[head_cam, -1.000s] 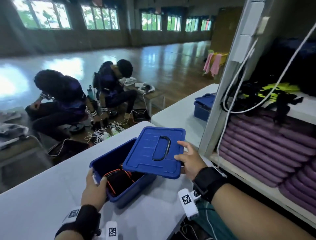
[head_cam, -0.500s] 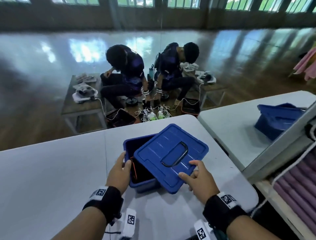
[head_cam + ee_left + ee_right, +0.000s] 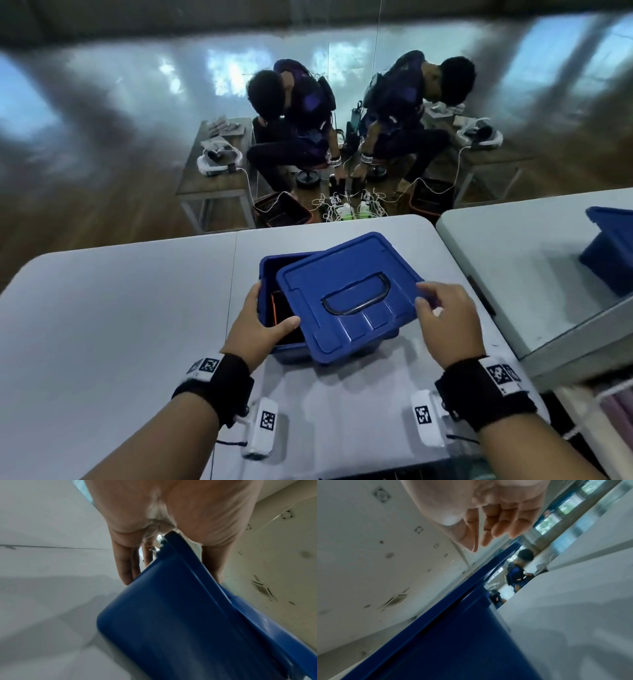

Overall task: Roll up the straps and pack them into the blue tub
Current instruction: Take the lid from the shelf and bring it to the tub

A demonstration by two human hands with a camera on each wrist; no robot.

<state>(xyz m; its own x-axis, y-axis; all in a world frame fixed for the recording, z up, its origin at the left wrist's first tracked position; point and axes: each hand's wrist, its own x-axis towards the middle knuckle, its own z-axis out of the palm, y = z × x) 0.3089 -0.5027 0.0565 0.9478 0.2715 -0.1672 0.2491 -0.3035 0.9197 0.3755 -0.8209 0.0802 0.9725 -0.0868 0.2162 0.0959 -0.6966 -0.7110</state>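
The blue tub [image 3: 269, 274] stands on the grey table [image 3: 120, 325] with its blue lid [image 3: 346, 274] lying askew on top, so the left part stays uncovered. Through that gap I see black rolled straps with an orange edge [image 3: 286, 310] inside. My left hand [image 3: 260, 322] grips the tub's near-left corner, thumb over the rim and fingers down the outer wall [image 3: 171, 615]. My right hand [image 3: 445, 308] is at the lid's right edge. In the right wrist view its fingers [image 3: 496, 524] hang loosely curled just above the lid's edge [image 3: 453, 608], holding nothing.
A second blue tub [image 3: 609, 246] sits on the neighbouring table to the right. Beyond the far table edge a person [image 3: 301, 130] sits on the floor among cables and low benches, doubled in a mirror. Purple mats [image 3: 616, 411] lie on a shelf at the lower right.
The lid has swung round and now covers more of the tub. My right hand has let go of the lid's near edge and moved to its right edge. The left thumb has hooked over the rim.
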